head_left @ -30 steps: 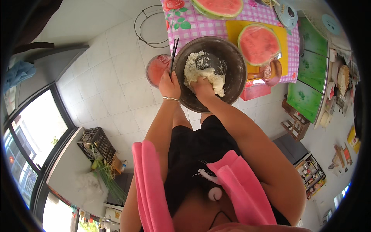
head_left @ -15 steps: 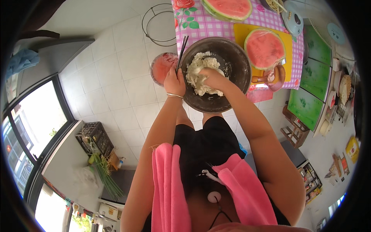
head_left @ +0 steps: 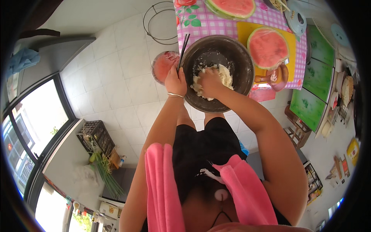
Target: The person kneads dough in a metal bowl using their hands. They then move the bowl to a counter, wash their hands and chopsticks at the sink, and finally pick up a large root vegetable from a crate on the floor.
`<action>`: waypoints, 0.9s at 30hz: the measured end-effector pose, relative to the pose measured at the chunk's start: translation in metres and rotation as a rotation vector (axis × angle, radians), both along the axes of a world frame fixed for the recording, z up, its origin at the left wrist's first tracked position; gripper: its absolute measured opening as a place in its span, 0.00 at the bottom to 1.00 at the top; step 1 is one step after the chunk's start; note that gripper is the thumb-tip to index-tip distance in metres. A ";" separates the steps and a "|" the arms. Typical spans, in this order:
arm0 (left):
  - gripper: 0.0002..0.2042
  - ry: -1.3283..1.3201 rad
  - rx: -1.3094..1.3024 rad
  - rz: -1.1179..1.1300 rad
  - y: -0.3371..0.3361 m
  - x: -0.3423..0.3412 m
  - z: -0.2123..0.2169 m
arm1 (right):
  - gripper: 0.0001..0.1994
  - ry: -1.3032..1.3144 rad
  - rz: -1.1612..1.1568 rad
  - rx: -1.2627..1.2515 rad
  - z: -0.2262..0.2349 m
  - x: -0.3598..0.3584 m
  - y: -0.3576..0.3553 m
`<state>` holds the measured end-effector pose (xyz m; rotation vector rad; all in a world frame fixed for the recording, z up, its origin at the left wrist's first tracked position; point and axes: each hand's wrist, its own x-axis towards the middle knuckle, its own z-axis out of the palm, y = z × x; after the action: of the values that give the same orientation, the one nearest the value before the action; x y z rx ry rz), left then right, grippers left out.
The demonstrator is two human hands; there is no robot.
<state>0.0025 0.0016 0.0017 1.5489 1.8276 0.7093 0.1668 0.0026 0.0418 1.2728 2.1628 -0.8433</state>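
A wide dark metal bowl (head_left: 241,65) sits at the near edge of the table. Inside it lies a rough, pale lump of dough (head_left: 226,76), with loose flour and crumbs on the bowl's wall. My right hand (head_left: 210,82) is down on the dough, fingers curled into it and partly hidden. At the bowl's left rim, my left hand (head_left: 176,82) is closed around a pair of dark chopsticks (head_left: 184,47), which point up and away. The same hand rests against the rim.
Right of the bowl, a cut watermelon half (head_left: 268,48) lies on a yellow board (head_left: 244,30), near a brown-handled utensil (head_left: 262,79). Another watermelon piece (head_left: 234,7) is farther back on the checked tablecloth (head_left: 212,29). A reddish round container (head_left: 161,67) stands left of the bowl.
My right hand has pressed down and turned over the dough, which is now more gathered and lower in the bowl. My left hand keeps its hold on the chopsticks at the rim.
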 end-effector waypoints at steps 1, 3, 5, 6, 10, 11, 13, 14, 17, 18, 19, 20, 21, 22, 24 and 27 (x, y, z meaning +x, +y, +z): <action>0.14 0.002 0.012 0.000 0.000 0.000 0.000 | 0.21 0.061 -0.005 0.091 0.005 0.018 -0.013; 0.14 -0.023 -0.027 -0.021 0.001 -0.002 0.002 | 0.20 0.197 -0.011 0.269 0.003 0.054 -0.035; 0.14 -0.055 -0.044 -0.020 0.001 0.000 0.003 | 0.18 0.205 0.023 0.386 -0.012 0.066 -0.045; 0.14 -0.073 -0.040 -0.006 0.000 0.000 0.002 | 0.17 0.206 0.040 0.444 -0.019 0.069 -0.047; 0.13 -0.039 -0.015 -0.013 -0.002 0.002 -0.002 | 0.12 0.097 0.013 0.508 -0.071 0.055 -0.044; 0.13 -0.038 -0.039 -0.008 -0.003 0.000 -0.001 | 0.12 0.068 -0.010 0.452 -0.073 0.051 -0.039; 0.13 -0.052 -0.083 -0.001 -0.003 0.001 0.004 | 0.13 0.012 -0.045 0.344 -0.073 0.042 -0.021; 0.13 -0.055 -0.073 0.006 -0.003 0.001 0.005 | 0.14 -0.011 -0.059 0.293 -0.071 0.037 -0.009; 0.13 -0.058 -0.048 0.008 -0.005 0.000 0.005 | 0.16 0.012 -0.119 0.301 -0.077 0.035 0.022; 0.13 -0.050 -0.041 0.013 -0.003 0.001 0.006 | 0.16 0.018 -0.144 0.291 -0.082 0.034 0.031; 0.13 -0.041 -0.033 0.017 -0.003 0.000 0.006 | 0.15 0.025 -0.205 0.316 -0.090 0.032 0.035; 0.14 -0.038 -0.036 0.011 -0.001 0.001 0.006 | 0.15 0.023 -0.265 0.352 -0.095 0.030 0.043; 0.14 -0.034 -0.037 0.005 -0.001 0.001 0.004 | 0.15 0.021 -0.326 0.388 -0.096 0.028 0.045; 0.14 -0.031 -0.039 -0.003 -0.002 0.001 0.001 | 0.16 0.039 -0.435 0.402 -0.095 0.029 0.041; 0.16 -0.011 -0.021 -0.024 -0.001 0.000 -0.006 | 0.18 0.084 -0.646 0.422 -0.089 0.034 0.035; 0.15 -0.048 0.023 -0.027 0.000 0.001 -0.003 | 0.29 0.364 -0.829 0.474 -0.098 0.071 -0.001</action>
<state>0.0040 0.0012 -0.0008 1.5549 1.7660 0.7506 0.2383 0.0018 -0.0561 2.5212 2.1595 -0.9342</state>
